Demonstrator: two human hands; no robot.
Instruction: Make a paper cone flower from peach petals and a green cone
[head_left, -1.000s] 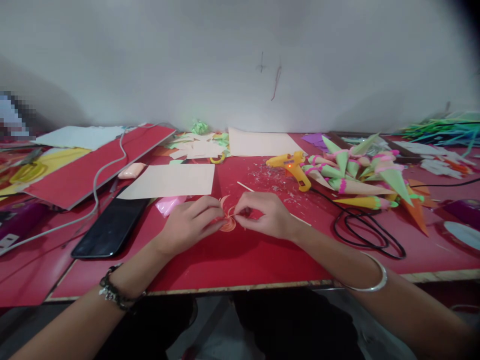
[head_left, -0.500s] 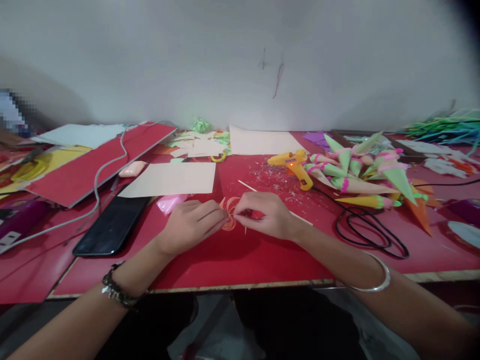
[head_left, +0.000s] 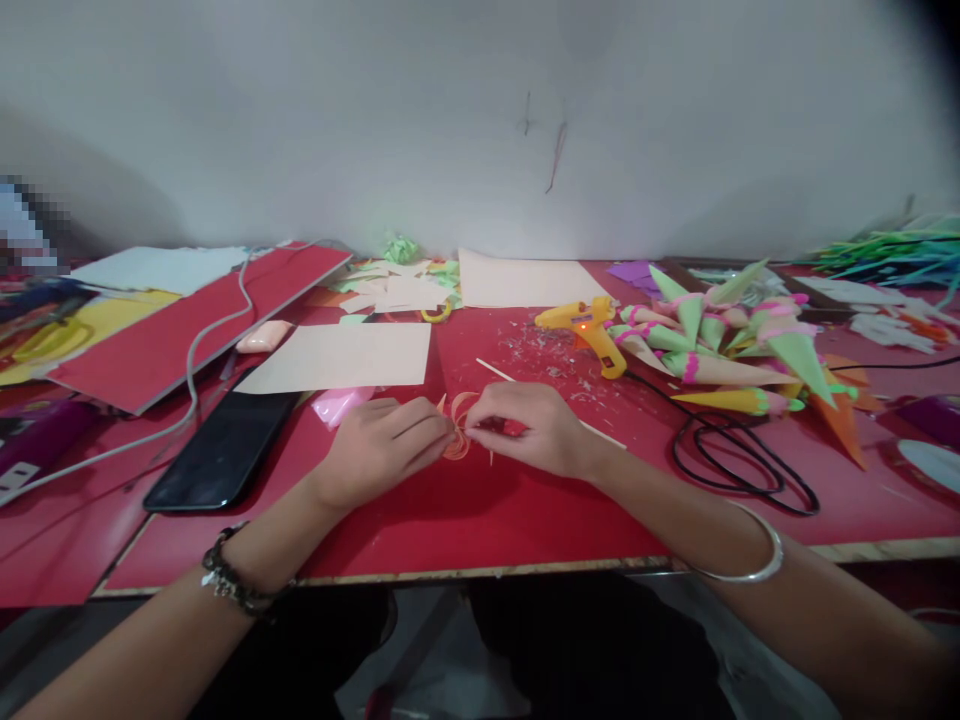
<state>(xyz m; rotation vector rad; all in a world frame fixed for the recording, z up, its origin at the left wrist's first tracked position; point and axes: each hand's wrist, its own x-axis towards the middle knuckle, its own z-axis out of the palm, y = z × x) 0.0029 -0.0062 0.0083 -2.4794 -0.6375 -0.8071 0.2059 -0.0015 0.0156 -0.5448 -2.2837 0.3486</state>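
Note:
My left hand (head_left: 382, 447) and my right hand (head_left: 525, 425) meet over the red board (head_left: 480, 510), both pinched on a small peach curled paper piece (head_left: 457, 440). The paper's loops show between my fingertips. A thin wooden stick (head_left: 495, 372) lies just behind my right hand and runs under it toward the right. A beaded bracelet is on my left wrist and a silver bangle on my right.
A black phone (head_left: 217, 452) lies left of my hands, with peach paper sheets (head_left: 345, 357) behind. A yellow glue gun (head_left: 589, 330) with its black cord (head_left: 735, 460) and a pile of coloured paper cones (head_left: 720, 350) sit at the right. A grey cable (head_left: 195, 360) crosses the left.
Both hands have kept their pinch on the paper piece and shifted only slightly; the curled paper has turned a little between the fingers.

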